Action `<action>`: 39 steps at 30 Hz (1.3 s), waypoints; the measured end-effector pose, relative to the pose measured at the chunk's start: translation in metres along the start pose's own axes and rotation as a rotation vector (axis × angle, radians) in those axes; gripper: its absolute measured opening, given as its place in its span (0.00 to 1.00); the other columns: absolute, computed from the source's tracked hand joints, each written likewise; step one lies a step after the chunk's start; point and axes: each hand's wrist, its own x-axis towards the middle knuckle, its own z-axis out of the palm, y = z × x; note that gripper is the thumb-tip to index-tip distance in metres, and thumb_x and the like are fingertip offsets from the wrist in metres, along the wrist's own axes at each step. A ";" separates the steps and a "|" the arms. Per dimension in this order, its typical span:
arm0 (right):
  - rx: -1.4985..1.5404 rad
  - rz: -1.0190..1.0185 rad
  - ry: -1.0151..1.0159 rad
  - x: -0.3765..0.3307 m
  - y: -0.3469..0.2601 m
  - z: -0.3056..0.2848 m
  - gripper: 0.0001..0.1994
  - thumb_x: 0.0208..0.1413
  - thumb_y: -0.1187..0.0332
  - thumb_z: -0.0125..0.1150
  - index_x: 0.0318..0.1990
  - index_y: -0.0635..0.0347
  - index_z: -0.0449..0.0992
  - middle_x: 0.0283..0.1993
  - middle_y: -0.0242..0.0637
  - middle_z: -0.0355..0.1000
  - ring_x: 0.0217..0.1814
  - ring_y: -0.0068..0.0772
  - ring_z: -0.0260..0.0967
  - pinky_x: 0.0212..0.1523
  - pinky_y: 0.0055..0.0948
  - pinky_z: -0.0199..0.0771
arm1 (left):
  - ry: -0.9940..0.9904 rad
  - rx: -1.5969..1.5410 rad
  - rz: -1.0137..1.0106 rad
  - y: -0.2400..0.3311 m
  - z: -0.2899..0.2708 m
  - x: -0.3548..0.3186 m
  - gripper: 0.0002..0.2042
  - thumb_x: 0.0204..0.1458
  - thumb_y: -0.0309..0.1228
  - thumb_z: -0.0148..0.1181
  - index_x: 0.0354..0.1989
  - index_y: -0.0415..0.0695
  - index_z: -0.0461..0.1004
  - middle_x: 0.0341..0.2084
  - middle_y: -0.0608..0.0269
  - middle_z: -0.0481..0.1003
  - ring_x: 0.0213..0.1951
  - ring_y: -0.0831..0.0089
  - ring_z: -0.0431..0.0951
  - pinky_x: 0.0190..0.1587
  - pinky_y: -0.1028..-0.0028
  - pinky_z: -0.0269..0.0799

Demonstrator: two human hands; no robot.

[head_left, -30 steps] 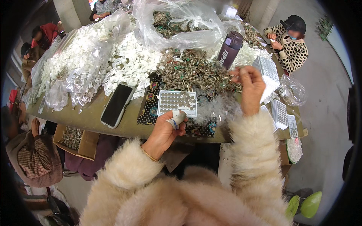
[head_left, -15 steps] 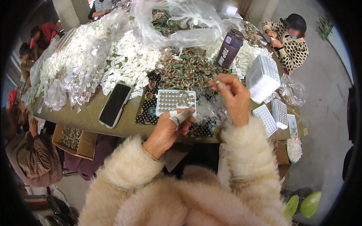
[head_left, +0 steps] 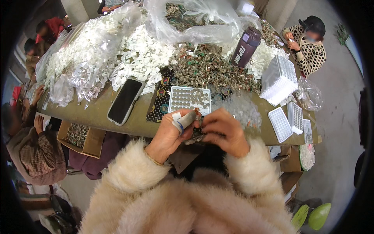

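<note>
Heap of metal bits sits behind the white tray. On the tray's near side, the left hand pinches a small dull piece; the right hand meets it, too blurry to tell its grip. Hold steady; move gently.

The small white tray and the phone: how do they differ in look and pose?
The white tray holds rows of grey discs; the phone shows a dark screen. The tray lies on patterned cloth, the phone directly on the table. The tray sits nearly square to the person; the phone lies slanted. Both are roughly rectangular.
</note>
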 end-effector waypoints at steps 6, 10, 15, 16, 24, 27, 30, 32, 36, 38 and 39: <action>0.354 0.235 0.033 -0.003 0.004 0.000 0.12 0.51 0.84 0.64 0.44 0.66 0.80 0.42 0.38 0.72 0.43 0.30 0.72 0.42 0.28 0.74 | -0.090 0.196 -0.036 -0.005 0.006 -0.011 0.07 0.63 0.28 0.55 0.38 0.39 0.78 0.23 0.67 0.74 0.18 0.87 0.63 0.20 0.84 0.54; 0.663 0.394 0.045 -0.011 0.009 0.002 0.11 0.56 0.84 0.60 0.46 0.69 0.79 0.43 0.38 0.72 0.46 0.28 0.72 0.45 0.27 0.75 | -0.173 0.035 -0.072 -0.005 0.007 -0.016 0.05 0.60 0.25 0.57 0.39 0.39 0.78 0.24 0.67 0.73 0.20 0.87 0.64 0.21 0.84 0.55; 0.795 0.386 0.022 -0.016 0.014 0.002 0.09 0.58 0.82 0.60 0.46 0.71 0.78 0.44 0.38 0.72 0.46 0.28 0.72 0.46 0.26 0.75 | -0.213 0.155 -0.040 -0.005 0.005 -0.015 0.08 0.57 0.26 0.61 0.43 0.37 0.76 0.26 0.63 0.73 0.22 0.85 0.67 0.21 0.84 0.56; 0.804 0.368 0.013 -0.016 0.015 0.003 0.09 0.58 0.82 0.60 0.46 0.71 0.78 0.44 0.38 0.72 0.46 0.29 0.72 0.46 0.26 0.75 | -0.190 0.176 -0.033 -0.007 0.005 -0.014 0.08 0.57 0.27 0.62 0.42 0.37 0.77 0.27 0.64 0.74 0.22 0.85 0.67 0.22 0.84 0.57; 0.375 0.185 -0.002 -0.015 0.013 0.004 0.10 0.55 0.82 0.62 0.44 0.66 0.80 0.44 0.40 0.74 0.45 0.32 0.74 0.44 0.27 0.76 | -0.163 0.280 -0.045 -0.009 -0.005 -0.011 0.06 0.56 0.26 0.63 0.40 0.40 0.79 0.29 0.68 0.77 0.22 0.86 0.69 0.23 0.83 0.61; 0.225 0.081 0.028 -0.015 0.006 0.007 0.10 0.53 0.81 0.63 0.43 0.64 0.81 0.45 0.41 0.75 0.44 0.34 0.75 0.42 0.28 0.77 | -0.125 0.028 -0.166 -0.009 -0.007 -0.011 0.06 0.53 0.26 0.66 0.38 0.41 0.80 0.29 0.69 0.76 0.23 0.85 0.69 0.25 0.82 0.62; 0.203 0.056 0.098 -0.018 0.000 0.013 0.09 0.52 0.83 0.63 0.42 0.68 0.81 0.45 0.44 0.76 0.44 0.35 0.75 0.43 0.29 0.77 | -0.145 0.009 -0.127 -0.012 -0.006 -0.013 0.04 0.53 0.25 0.66 0.36 0.40 0.80 0.33 0.66 0.77 0.24 0.85 0.70 0.26 0.83 0.63; 0.229 0.101 0.178 -0.019 0.001 0.016 0.09 0.53 0.82 0.63 0.42 0.68 0.80 0.44 0.44 0.77 0.42 0.33 0.75 0.42 0.28 0.76 | -0.137 0.179 -0.021 -0.015 -0.005 -0.013 0.04 0.53 0.25 0.65 0.36 0.39 0.80 0.36 0.64 0.76 0.25 0.84 0.70 0.27 0.84 0.63; 0.692 0.416 0.319 -0.022 0.009 0.019 0.11 0.55 0.81 0.63 0.46 0.66 0.80 0.41 0.40 0.78 0.40 0.26 0.75 0.37 0.23 0.74 | -0.218 0.444 0.099 -0.009 -0.010 -0.013 0.05 0.55 0.24 0.61 0.35 0.37 0.81 0.43 0.61 0.76 0.27 0.85 0.70 0.29 0.85 0.63; 0.945 0.530 0.316 -0.024 0.011 0.016 0.10 0.56 0.80 0.63 0.46 0.66 0.80 0.41 0.39 0.79 0.40 0.24 0.74 0.37 0.22 0.73 | -0.234 0.408 0.126 -0.004 -0.013 -0.009 0.09 0.59 0.30 0.59 0.42 0.38 0.80 0.43 0.61 0.76 0.27 0.85 0.68 0.28 0.84 0.62; 0.999 0.538 0.296 -0.024 0.011 0.014 0.10 0.57 0.80 0.63 0.46 0.66 0.80 0.41 0.39 0.79 0.41 0.23 0.74 0.38 0.21 0.73 | -0.228 0.411 0.131 -0.004 -0.014 -0.009 0.12 0.61 0.34 0.57 0.46 0.38 0.79 0.44 0.62 0.76 0.27 0.85 0.67 0.28 0.83 0.61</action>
